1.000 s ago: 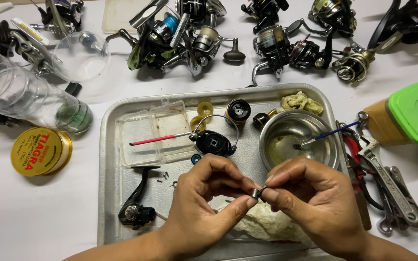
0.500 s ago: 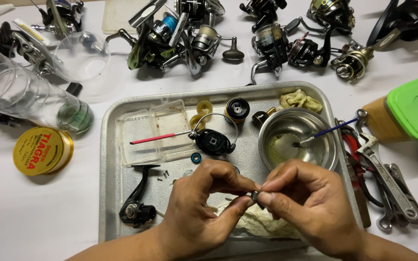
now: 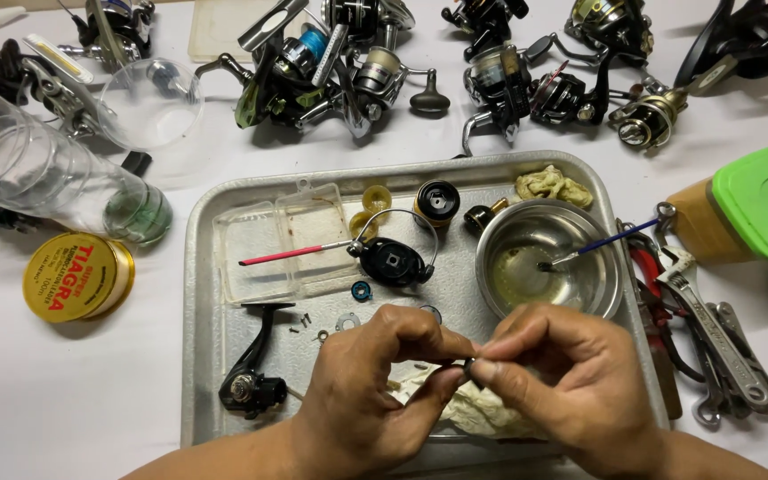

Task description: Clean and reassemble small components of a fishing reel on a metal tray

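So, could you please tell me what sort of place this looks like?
Probably a fishing-reel repair bench: spinning reels line the white table, a metal tray holds reel parts, and wrenches lie beside it.

A matt, dull-grey metal tray (image 3: 197,356) is seen, with a polished steel bowl (image 3: 606,267), a clear plastic box (image 3: 260,240), glossy black reel parts (image 3: 393,264) and, seemingly, a crumpled cloth (image 3: 491,413).

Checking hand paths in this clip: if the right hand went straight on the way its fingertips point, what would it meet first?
The right hand points leftward, so it would meet the left hand first: their fingertips already pinch the same small dark part over the metal tray.
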